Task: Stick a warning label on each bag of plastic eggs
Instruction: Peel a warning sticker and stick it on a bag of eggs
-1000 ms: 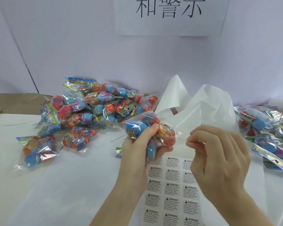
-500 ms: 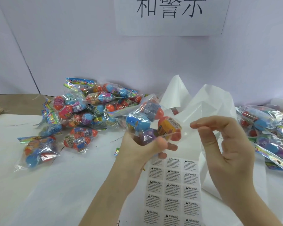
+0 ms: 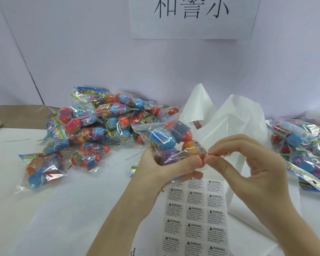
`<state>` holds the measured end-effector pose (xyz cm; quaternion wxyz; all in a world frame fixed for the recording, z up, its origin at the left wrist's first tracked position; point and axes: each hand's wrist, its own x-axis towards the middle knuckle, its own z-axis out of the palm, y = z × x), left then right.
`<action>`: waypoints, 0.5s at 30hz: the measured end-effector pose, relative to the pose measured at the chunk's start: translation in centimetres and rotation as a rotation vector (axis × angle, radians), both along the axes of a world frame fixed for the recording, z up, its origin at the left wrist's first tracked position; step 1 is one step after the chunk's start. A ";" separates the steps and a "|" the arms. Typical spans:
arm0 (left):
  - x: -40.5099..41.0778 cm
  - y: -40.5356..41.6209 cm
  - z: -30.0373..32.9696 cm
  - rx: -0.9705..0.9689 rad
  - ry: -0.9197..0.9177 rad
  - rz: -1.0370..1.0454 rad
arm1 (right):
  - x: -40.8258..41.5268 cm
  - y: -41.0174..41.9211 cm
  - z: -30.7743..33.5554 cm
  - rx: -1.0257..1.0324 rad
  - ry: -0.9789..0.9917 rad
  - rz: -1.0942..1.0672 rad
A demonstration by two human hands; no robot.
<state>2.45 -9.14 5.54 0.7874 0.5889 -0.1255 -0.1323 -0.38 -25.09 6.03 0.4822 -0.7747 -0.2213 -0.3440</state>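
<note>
Now pressing a warning label onto 1 egg bag

Left hand (image 3: pixel 161 169) grips the bag of plastic eggs (image 3: pixel 171 145) mid-frame; right hand (image 3: pixel 248 169) pinches at its 3 o'clock edge, label itself unclear. Next likely: smoothing it flat, then setting the bag aside; label sheet (image 3: pixel 194 217) at 6 o'clock.

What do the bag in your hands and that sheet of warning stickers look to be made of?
The bag looks like thin clear plastic film: glossy, crinkled, eggs visible through it. The sticker sheet seems to be clear or frosted labels on white backing paper, with a slight sheen; the exact material is unclear.
</note>
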 end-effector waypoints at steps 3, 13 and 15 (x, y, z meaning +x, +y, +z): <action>0.1 0.2 0.0 0.081 -0.018 -0.013 | -0.1 -0.1 0.0 0.006 0.056 -0.004; 0.1 1.1 0.0 0.189 -0.111 -0.026 | -0.2 -0.5 0.4 0.239 0.398 0.158; 0.0 1.1 0.1 0.170 -0.124 -0.054 | 0.1 -0.8 0.4 0.342 0.516 0.214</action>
